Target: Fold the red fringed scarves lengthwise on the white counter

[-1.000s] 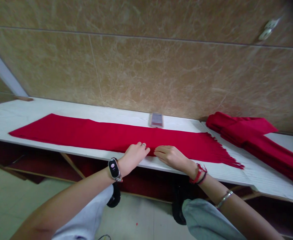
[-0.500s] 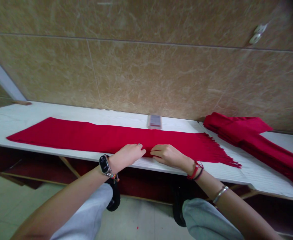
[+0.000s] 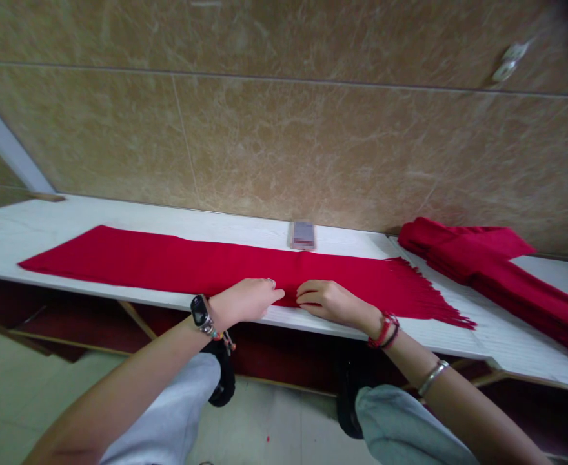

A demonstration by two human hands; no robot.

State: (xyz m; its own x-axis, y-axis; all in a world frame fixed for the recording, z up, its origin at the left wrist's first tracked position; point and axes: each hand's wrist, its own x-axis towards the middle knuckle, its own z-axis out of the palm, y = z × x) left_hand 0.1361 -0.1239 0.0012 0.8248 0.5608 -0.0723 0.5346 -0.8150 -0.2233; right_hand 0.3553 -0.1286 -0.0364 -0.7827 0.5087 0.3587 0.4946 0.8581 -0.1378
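Note:
A long red scarf [image 3: 177, 265] lies flat along a white shelf-like table [image 3: 37, 223], its fringed end [image 3: 439, 307] pointing right. My left hand [image 3: 246, 300] and my right hand [image 3: 330, 301] rest side by side at the middle of the scarf's near edge, fingertips almost meeting. The fingers of both hands are curled and pinch that edge. A watch sits on my left wrist, and red and black cords and a metal bangle are on my right arm.
A pile of folded red scarves [image 3: 487, 261] lies on the table's right part. A small dark phone-like object [image 3: 303, 234] lies against the tan marble wall behind the scarf. My knees in grey trousers and dark shoes show below the table.
My left wrist has turned a little, so the watch now shows side on. Both hands stay at the scarf's near edge and the scarf lies as before.

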